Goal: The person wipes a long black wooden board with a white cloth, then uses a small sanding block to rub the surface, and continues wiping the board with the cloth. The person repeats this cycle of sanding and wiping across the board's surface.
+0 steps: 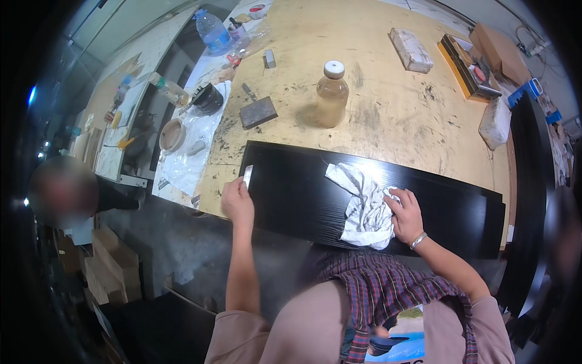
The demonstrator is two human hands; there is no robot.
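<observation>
A long black wood-grain panel (pixel 291 182) lies across the near side of the table, its glossy top catching the light. At the panel's left end my left hand (pixel 237 201) is closed on the edge. A small pale strip (pixel 248 176) shows at those fingertips; whether it is held or stuck to the panel I cannot tell. Right of the panel's middle, a crumpled white cloth (pixel 368 212) with grey marks is spread on the surface. My right hand (pixel 407 215), with a bracelet at the wrist, has its fingers closed on the cloth's right side.
Beyond the panel stand a capped bottle of cloudy liquid (pixel 331 97) and a dark flat block (pixel 259 113). A black cup (pixel 207 99), tape roll (pixel 172 134) and water bottle (pixel 212 33) line the left. A wrapped block (pixel 411 50) and an open box (pixel 470 67) sit far right.
</observation>
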